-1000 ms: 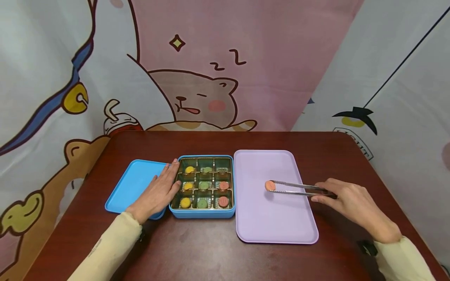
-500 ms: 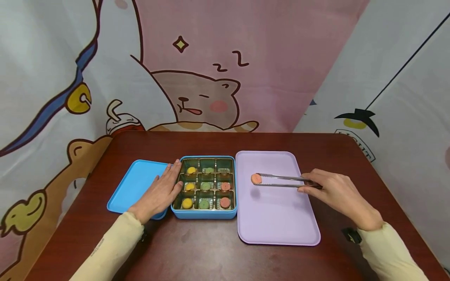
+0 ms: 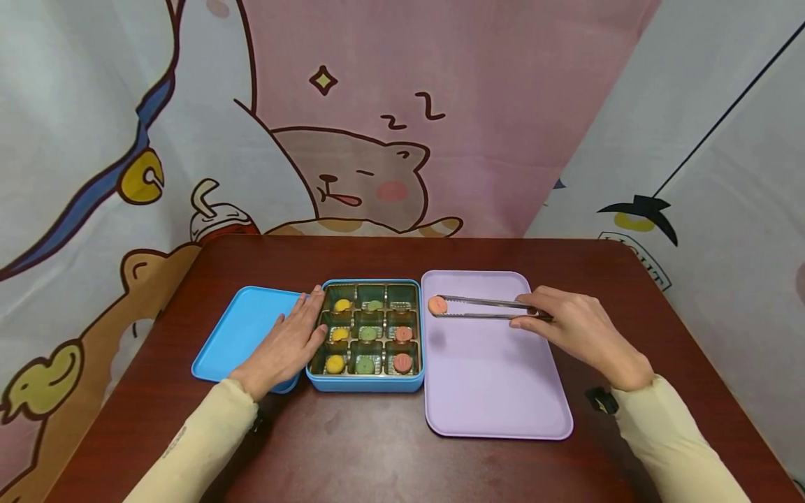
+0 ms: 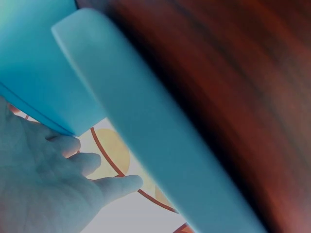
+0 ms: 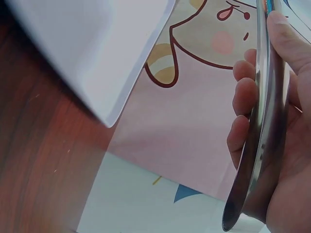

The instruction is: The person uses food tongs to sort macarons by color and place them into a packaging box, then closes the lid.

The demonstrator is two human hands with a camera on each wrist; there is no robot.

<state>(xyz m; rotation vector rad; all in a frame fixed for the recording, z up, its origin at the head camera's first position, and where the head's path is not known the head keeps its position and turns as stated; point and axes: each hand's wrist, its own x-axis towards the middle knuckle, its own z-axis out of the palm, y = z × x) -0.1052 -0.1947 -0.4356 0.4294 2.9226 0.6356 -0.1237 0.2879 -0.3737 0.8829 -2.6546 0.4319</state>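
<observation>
My right hand (image 3: 569, 325) grips a pair of metal tongs (image 3: 484, 302), also close up in the right wrist view, where the fingers curl round the tongs (image 5: 267, 116). Between the tong tips is an orange-pink round piece (image 3: 437, 305), held above the upper left of a lilac tray (image 3: 497, 398). My left hand (image 3: 283, 346) rests with straight fingers against the left side of a blue box (image 3: 365, 383). Its gold divided insert holds yellow pieces (image 3: 335, 364) in the left column, green pieces (image 3: 365, 365) in the middle and two pink pieces (image 3: 402, 362) at right. The back right compartment holds no piece.
A blue lid (image 3: 242, 335) lies left of the box, partly under the left hand and forearm. All stand on a dark brown table (image 3: 352, 447). Behind the table hangs a cartoon-printed cloth (image 3: 490, 140).
My right hand has moved left and away from me, carrying the tongs and the orange-pink piece across the tray toward the box. The left hand keeps its place at the box.
</observation>
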